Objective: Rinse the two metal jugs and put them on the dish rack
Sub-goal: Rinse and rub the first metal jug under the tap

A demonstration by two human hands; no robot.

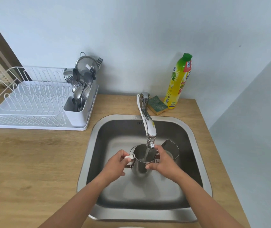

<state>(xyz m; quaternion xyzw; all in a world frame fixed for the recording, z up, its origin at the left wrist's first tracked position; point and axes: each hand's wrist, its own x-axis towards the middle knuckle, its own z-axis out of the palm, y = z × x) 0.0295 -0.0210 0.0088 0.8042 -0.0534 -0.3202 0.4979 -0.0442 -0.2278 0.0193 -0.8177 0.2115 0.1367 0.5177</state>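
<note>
We can't see the 2nd jug [171, 149] whole: right hand [162, 162] covers its near-left side, and its handle is out of sight. Left hand [115, 163] hides most of the held jug's [142, 159] handle; that jug's base is blurred. Bottle [177, 83] label is too small to read. Rack [32, 102] is cut off at the left edge. Cutlery [80, 89] overlaps, so we can't count pcs. Pale rim [129, 227] at the bottom edge: can't tell what it is.

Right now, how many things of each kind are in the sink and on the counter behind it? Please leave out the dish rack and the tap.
Jugs: 2, one held under the water, one standing in the sink
Sponge: 1
Soap bottle: 1
Total: 4
</note>
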